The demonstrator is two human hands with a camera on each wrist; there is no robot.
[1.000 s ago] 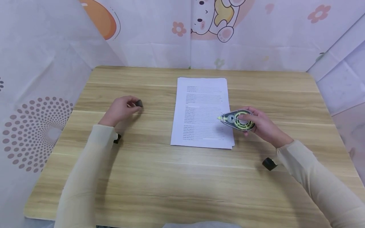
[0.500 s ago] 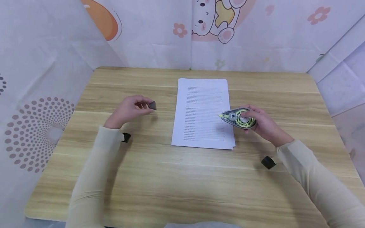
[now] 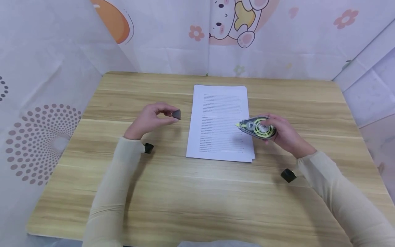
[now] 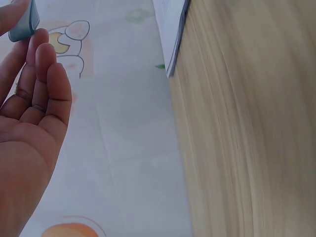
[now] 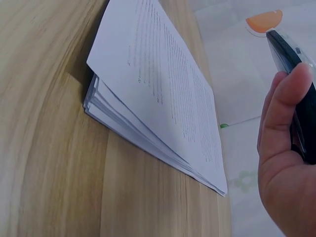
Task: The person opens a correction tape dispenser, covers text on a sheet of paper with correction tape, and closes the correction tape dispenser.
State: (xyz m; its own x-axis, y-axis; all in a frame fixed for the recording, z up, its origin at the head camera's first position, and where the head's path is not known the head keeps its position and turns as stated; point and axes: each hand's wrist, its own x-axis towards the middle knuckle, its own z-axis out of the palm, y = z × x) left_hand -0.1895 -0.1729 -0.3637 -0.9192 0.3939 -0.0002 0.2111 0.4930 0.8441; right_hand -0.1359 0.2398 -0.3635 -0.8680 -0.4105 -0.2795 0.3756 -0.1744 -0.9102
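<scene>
In the head view my left hand [image 3: 147, 120] pinches a small dark cap [image 3: 177, 115] between thumb and fingertips, just left of the paper stack. The left wrist view shows the same cap [image 4: 24, 24] at its top left corner, the other fingers extended below it. My right hand [image 3: 287, 135] grips a correction tape dispenser [image 3: 256, 127], thumb on its round yellow-green wheel. Its pale yellow tip points left, over the right part of the printed sheets [image 3: 219, 120]. Seen from the right wrist, the dispenser [image 5: 307, 123] is held above the stack's level.
A wood-grain table [image 3: 197, 199] carries the paper stack near its middle. In the right wrist view the stack [image 5: 168, 84] has several layered sheets with uneven edges. A patterned cloth [image 3: 166, 37] hangs behind the table. Black wrist mounts [image 3: 288, 175] jut from both sleeves.
My left hand has moved right with the cap, closer to the paper's left edge. The right hand and the dispenser have stayed nearly in place, the dispenser tilting slightly.
</scene>
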